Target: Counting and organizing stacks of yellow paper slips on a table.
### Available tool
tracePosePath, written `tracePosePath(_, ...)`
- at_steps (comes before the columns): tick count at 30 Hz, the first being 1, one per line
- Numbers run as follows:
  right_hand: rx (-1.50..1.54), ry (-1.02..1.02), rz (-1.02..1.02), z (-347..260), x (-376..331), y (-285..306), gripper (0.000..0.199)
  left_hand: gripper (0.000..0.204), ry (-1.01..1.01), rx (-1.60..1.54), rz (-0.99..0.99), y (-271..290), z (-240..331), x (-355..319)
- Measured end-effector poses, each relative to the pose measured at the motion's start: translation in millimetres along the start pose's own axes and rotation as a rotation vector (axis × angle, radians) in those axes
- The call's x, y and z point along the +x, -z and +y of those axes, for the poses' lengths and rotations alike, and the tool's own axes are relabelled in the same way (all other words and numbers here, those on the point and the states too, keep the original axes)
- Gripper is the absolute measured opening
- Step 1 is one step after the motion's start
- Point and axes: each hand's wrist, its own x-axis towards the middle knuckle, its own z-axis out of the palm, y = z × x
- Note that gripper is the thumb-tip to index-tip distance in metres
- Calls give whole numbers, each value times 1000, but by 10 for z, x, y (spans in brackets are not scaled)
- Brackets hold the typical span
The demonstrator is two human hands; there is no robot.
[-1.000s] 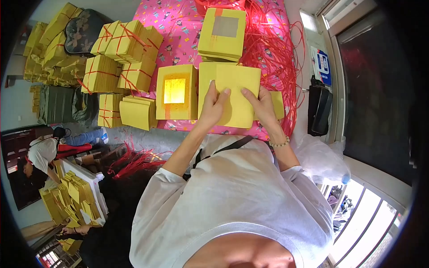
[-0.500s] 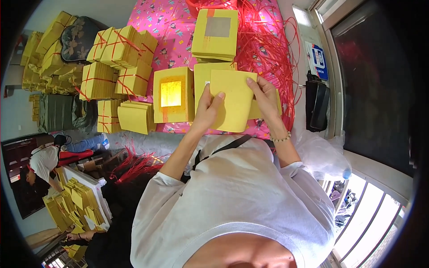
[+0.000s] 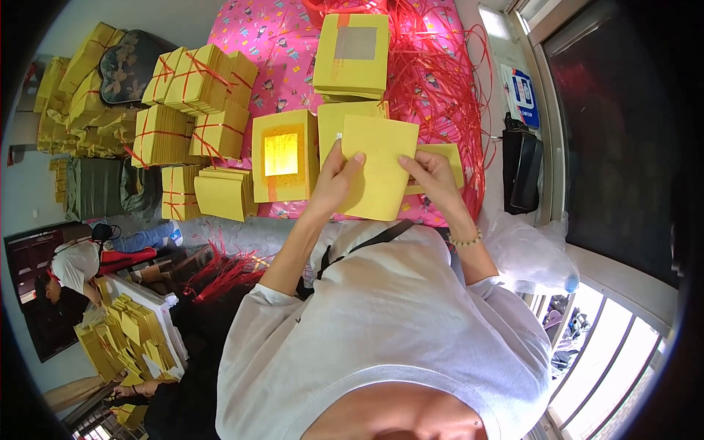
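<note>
Upright in front of me, above the near table edge, is a plain yellow paper sheet [image 3: 380, 172]; whether several layers lie together I cannot tell. My left hand [image 3: 335, 180] grips its left edge with the thumb on the front face. On the right edge my right hand [image 3: 433, 176] pinches the paper between thumb and fingers, which are partly hidden behind it. Behind the sheet lies a stack of yellow paper [image 3: 331, 117], largely covered. To the left is another yellow stack with a shiny gold square [image 3: 281, 154]. A further yellow piece [image 3: 444, 159] shows behind my right hand.
A taller yellow stack with a grey square [image 3: 356, 44] stands farther back on the pink patterned tablecloth [image 3: 271, 44]. Red plastic strips [image 3: 436, 81] tangle at the right. Bundles tied with red strips [image 3: 196, 77] pile up at left. Another person [image 3: 73, 264] bends over yellow paper at far left.
My right hand has slid down the sheet's right edge from near its top corner to about mid-height. The sheet has shifted slightly left and down. My left hand keeps its grip.
</note>
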Motion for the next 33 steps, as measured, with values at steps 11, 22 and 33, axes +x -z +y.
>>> tracePosePath(11, -64, -34, -9, 82, -44, 25, 25, 35, 18, -57, -14, -9, -78, 22)
tracePosePath(22, -40, -2, -53, 66, -129, -22, 28, 33, 54, -88, -9, 3, -90, 65)
tracePosePath(33, -118, -77, -174, -2, -208, -2, 28, 32, 33, -75, 57, -17, -7, 72)
